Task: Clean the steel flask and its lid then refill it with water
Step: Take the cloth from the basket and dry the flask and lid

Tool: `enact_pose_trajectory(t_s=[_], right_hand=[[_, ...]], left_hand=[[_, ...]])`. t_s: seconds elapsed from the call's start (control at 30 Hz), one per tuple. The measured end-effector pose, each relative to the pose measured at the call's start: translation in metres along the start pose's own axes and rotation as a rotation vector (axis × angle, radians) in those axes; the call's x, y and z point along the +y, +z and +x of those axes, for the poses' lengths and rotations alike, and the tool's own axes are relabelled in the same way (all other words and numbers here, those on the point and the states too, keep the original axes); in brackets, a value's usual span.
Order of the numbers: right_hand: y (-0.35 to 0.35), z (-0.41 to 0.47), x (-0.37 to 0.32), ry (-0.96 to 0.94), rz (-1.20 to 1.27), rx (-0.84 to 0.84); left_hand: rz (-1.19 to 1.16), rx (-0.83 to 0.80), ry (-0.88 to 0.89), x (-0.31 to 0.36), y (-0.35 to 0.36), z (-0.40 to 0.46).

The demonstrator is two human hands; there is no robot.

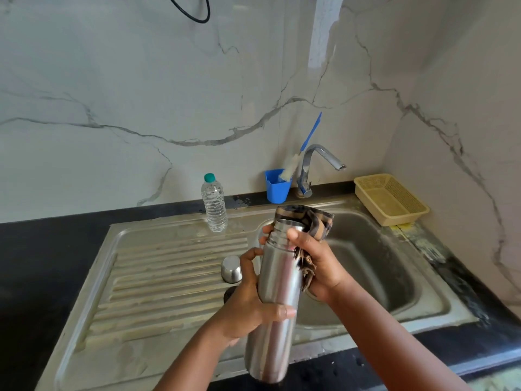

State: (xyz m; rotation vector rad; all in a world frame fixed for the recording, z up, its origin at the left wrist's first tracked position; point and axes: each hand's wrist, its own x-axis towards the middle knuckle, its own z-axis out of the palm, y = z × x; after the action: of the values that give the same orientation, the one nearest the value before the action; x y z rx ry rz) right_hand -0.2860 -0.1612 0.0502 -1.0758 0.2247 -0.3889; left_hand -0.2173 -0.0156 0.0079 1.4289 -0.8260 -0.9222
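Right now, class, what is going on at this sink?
A person holds an open steel flask over the sink. The left hand grips its body, while the right hand holds a brown cloth against the neck and mouth. The steel lid sits on the drainboard. A water bottle stands behind, capped. The tap shows no water running.

Two bare forearms reach in from below, and no sleeve shows on either as far as the frame's edge. The left hand (248, 300) and the right hand (318, 263) wear no gloves. No ring, watch, bangle or band shows on the fingers or wrists in view. The one nail that shows plainly, on the left thumb (287, 311), is short and unpainted.
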Motion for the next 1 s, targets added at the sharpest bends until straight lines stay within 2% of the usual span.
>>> enact_pose_trajectory(t_s=[0.07,0.23,0.37,0.47,0.53,0.63,0.73,0.83,0.9,1.0], right_hand=[[0.000,0.002,-0.003,0.007,-0.010,-0.013],[0.011,-0.003,0.009,-0.070,-0.191,0.004],[0.006,-0.018,0.034,-0.124,-0.392,0.025],[0.006,-0.023,0.048,-0.153,-0.523,0.020],[0.010,-0.019,0.044,-0.210,-0.626,0.008],[0.015,-0.009,0.030,-0.281,-0.649,0.030],[0.018,-0.011,0.025,-0.339,-0.860,0.011],[0.008,-0.024,0.033,-0.367,-1.122,-0.028],[-0.001,-0.027,0.042,-0.269,-0.997,-0.015],[-0.006,-0.033,0.052,0.088,-0.298,0.042]], left_hand=[[-0.102,0.031,0.038,0.002,0.006,0.002],[-0.227,0.256,0.103,0.007,0.006,0.015],[-0.406,0.406,0.033,0.002,-0.007,0.016],[-0.473,0.398,0.017,-0.005,-0.011,0.015],[-0.428,0.347,0.019,-0.009,-0.004,0.012],[-0.352,0.328,0.053,-0.012,0.015,0.011],[-0.380,0.436,0.099,-0.011,0.013,0.019],[-0.516,0.538,0.103,-0.002,-0.009,0.024],[-0.573,0.619,0.123,0.003,-0.022,0.026],[-0.544,0.606,0.201,0.009,-0.021,0.026]])
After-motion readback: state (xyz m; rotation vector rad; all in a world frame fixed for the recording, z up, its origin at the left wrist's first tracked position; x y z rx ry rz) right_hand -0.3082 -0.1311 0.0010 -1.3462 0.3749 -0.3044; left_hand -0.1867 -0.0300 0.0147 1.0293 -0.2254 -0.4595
